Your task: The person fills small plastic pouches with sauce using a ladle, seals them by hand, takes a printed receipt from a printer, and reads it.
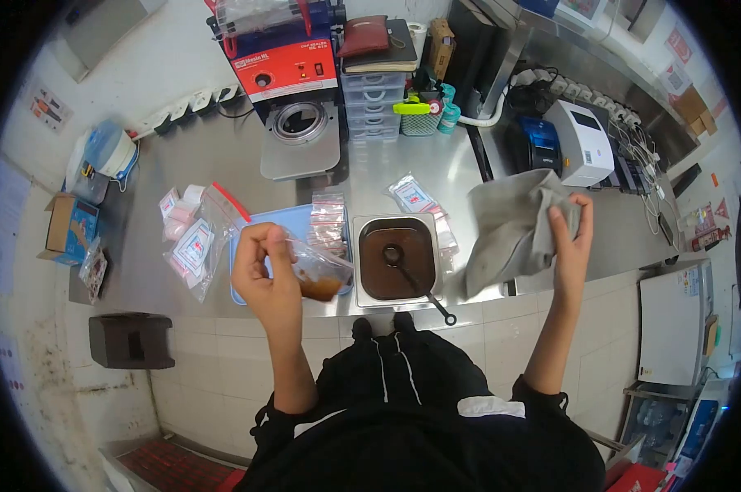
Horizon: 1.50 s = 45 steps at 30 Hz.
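Observation:
My left hand (269, 275) pinches a small clear plastic bag (321, 275) by its top; brown sauce has settled in its lower corner. My right hand (573, 232) grips a grey cloth (514, 234) that hangs over the counter's right part. Between the hands sits a steel pan (436, 254) of brown sauce, with a black ladle (424, 289) dipped in it and its handle over the front rim. Behind the left hand lies a blue tray (276, 217), partly covered by stacked small zip bags (328, 221).
A red sealing machine (284, 74) and clear drawers (374, 107) stand at the back. Printed packets lie in a large zip bag (202, 246) on the left and loose packets (415, 197) behind the pan. A white printer (579, 143) and cables occupy the right.

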Each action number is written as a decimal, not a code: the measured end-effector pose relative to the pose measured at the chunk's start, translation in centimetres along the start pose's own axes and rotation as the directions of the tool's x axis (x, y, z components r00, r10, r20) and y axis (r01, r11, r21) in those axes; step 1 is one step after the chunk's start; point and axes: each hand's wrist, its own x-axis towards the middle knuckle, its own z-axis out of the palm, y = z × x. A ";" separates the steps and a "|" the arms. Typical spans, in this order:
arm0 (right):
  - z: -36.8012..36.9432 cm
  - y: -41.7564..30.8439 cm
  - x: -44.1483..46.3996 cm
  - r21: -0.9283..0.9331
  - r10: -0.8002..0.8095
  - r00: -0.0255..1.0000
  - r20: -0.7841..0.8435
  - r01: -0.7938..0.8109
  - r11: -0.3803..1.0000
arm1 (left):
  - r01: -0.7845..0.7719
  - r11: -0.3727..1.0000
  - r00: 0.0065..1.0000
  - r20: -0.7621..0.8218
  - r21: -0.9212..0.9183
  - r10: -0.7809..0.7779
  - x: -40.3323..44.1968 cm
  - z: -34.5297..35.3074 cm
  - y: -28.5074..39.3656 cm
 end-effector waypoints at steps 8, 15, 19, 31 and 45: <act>1.2 7.3 1.8 -0.695 -0.455 0.859 0.236 0.476 0.538 | 0.204 0.970 0.970 0.162 -0.132 -0.182 -1.4 2.1 0.9; 11.1 -3.0 -6.1 -0.025 -0.482 0.645 0.593 0.613 0.790 | 0.184 0.983 0.894 0.420 -0.019 -0.159 -2.9 3.4 2.0; 11.4 -2.9 -7.4 -0.050 -0.384 0.609 0.694 0.572 0.819 | 0.036 0.999 0.882 0.469 0.022 -0.042 -4.0 2.0 0.2; 8.7 -0.9 -8.2 -0.181 -0.243 0.668 0.703 0.499 0.848 | 0.029 0.993 1.000 0.011 -0.116 -0.028 -8.0 -3.2 -6.3; 3.1 1.9 -8.9 -0.498 0.103 0.914 0.393 0.118 0.859 | 0.210 0.947 0.978 -0.061 0.243 -0.201 2.7 -2.3 -30.4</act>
